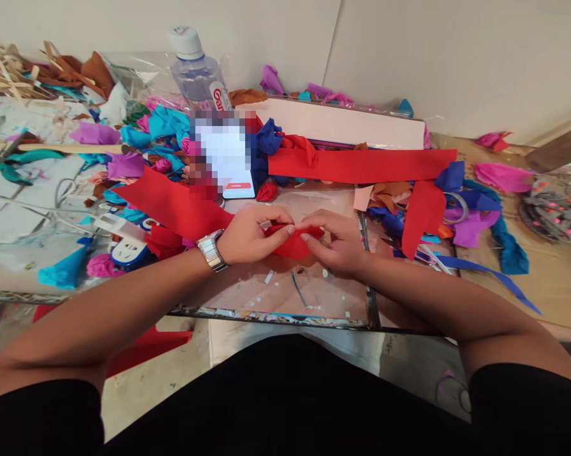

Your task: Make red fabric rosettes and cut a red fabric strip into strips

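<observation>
A small piece of red crepe paper [295, 247] is pinched between my two hands, low over the table. My left hand [251, 235], with a metal watch on the wrist, grips its upper left edge between thumb and forefinger. On the other side my right hand [335, 242] pinches it close to the left fingertips. A wide red crepe strip [176, 206] lies just left of my left hand. Behind both hands a long red strip [361, 166] stretches across, and a small rolled red paper flower [267, 192] rests near the phone.
A phone [240, 187] with a blurred screen leans near a water bottle [197, 76]. Scissors [428, 256] lie among scraps at right. Blue, purple and pink paper pieces, wooden sticks [10, 69] and a white-and-blue glue gun-like tool [128, 247] crowd the table.
</observation>
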Demonstrator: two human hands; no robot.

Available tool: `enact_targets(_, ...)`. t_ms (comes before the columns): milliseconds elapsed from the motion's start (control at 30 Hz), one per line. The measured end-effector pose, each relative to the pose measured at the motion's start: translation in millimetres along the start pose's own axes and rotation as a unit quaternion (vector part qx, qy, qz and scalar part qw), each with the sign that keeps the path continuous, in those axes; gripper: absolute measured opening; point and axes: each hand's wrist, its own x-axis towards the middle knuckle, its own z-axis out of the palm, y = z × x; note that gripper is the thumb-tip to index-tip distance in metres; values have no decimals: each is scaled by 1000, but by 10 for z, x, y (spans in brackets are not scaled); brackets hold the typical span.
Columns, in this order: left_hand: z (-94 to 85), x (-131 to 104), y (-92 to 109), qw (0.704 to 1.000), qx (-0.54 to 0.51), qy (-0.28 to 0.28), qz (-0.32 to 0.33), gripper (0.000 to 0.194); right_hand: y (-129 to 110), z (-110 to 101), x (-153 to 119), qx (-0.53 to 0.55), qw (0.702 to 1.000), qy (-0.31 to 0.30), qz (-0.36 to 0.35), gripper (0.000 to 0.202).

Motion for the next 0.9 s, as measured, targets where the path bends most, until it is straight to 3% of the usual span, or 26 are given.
enact_targets(300,3,-7,1,1000,8,0,-8,18,-17,9,20,-28,999,22,18,10)
enact_targets(900,12,-11,-3,999,19,-10,-48,22,-20,11,33,-64,998,10,23,10)
